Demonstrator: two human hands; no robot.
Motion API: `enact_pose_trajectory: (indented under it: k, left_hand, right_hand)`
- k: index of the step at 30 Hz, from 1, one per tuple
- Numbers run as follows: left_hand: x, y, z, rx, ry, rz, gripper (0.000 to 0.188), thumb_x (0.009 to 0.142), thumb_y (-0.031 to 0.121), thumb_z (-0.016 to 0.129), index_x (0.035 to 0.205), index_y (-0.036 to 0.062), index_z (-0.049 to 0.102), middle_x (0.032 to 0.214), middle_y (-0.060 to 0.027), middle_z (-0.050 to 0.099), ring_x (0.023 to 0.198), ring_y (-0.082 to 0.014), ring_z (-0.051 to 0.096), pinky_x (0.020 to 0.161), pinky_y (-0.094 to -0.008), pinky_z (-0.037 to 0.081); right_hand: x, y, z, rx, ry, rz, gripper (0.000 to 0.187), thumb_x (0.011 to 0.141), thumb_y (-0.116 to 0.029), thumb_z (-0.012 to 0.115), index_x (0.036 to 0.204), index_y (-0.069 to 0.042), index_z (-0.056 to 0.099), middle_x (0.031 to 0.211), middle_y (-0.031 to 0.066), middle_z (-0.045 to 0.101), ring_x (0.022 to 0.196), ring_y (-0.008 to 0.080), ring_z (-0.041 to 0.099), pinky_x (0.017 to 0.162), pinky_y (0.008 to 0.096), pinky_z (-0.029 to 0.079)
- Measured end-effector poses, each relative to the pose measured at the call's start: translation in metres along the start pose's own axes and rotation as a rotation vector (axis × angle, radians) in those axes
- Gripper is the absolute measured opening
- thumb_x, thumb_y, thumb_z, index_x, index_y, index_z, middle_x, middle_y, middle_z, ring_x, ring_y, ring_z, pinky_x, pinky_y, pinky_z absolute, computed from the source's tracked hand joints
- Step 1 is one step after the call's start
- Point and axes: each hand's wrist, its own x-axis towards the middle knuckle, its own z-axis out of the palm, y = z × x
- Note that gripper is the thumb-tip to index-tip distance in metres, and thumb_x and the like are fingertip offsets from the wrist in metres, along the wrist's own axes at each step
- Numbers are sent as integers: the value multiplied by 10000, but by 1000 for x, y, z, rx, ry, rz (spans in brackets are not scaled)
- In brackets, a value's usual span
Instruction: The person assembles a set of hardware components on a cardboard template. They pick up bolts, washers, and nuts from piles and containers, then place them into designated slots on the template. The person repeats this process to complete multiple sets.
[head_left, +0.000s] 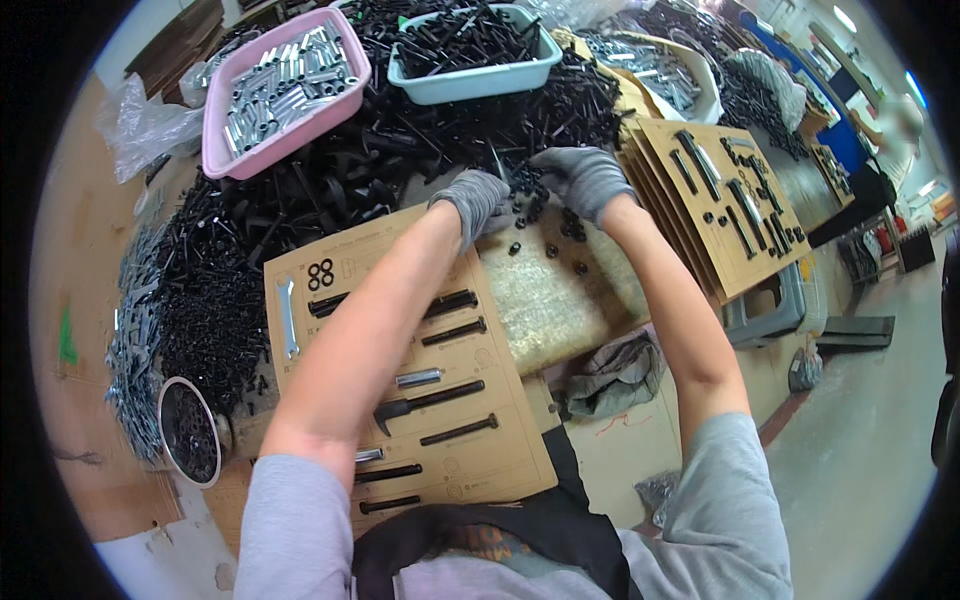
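Note:
Both my hands wear grey gloves and meet over a pile of small black nuts (531,208) at the far edge of a worn metal surface. My left hand (476,200) is closed with curled fingers; a thin shiny tip shows beside it, but what it grips is hidden. My right hand (588,181) bends its fingers down among the nuts, closed on something too small to make out. Under my left forearm lies a brown cardboard sheet (505,420) holding a wrench (288,316), black rings (320,274), bolts (458,430), silver sleeves (418,378) and a hammer-shaped black part (430,402).
Ahead are a pink tub (215,150) of silver sleeves and a light blue tub (475,88) of black bolts, amid heaps of black hardware (330,185). Filled cardboard sheets (715,262) stack at right. A metal bowl (190,430) of black rings stands at left.

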Motion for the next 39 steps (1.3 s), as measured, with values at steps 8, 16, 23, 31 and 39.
enact_pose_trajectory:
  k: [8,16,23,31,39]
  left_hand:
    - [-25,-24,18,1816,-55,491,372,771,190,634,1121,67,651,1002,-181,673,954,-336,643,845,-395,508]
    - [-23,-41,22,1375,-246,502,257,780,212,656,1002,94,707,974,-151,686,896,-298,659,821,-364,508]
    - [-24,-41,36,1451,-146,611,352,768,255,657,1074,80,663,1058,-165,659,973,-328,627,854,-383,498]
    - [7,-30,29,1350,-202,576,264,802,257,628,954,55,702,853,-158,686,781,-305,651,753,-377,505]
    - [-16,-29,19,1460,-251,563,341,781,313,654,996,49,688,960,-177,677,880,-316,646,820,-382,492]
  right_hand:
    - [-129,-29,-13,327,-53,360,300,789,-260,690,1027,-78,666,956,157,677,840,286,661,753,372,515]
    - [-119,-32,3,110,-138,390,279,845,-319,605,918,-61,682,891,190,655,839,366,618,770,435,485]
    - [-103,-9,19,133,200,496,312,787,-300,679,987,-62,655,936,176,668,868,362,628,792,424,496]
    - [-126,-14,9,32,65,394,208,777,-248,666,881,-69,644,898,158,628,859,351,604,764,424,487]
    - [-131,-28,-5,129,-54,266,323,756,-201,689,1038,-60,618,1006,171,605,867,351,600,793,411,486]
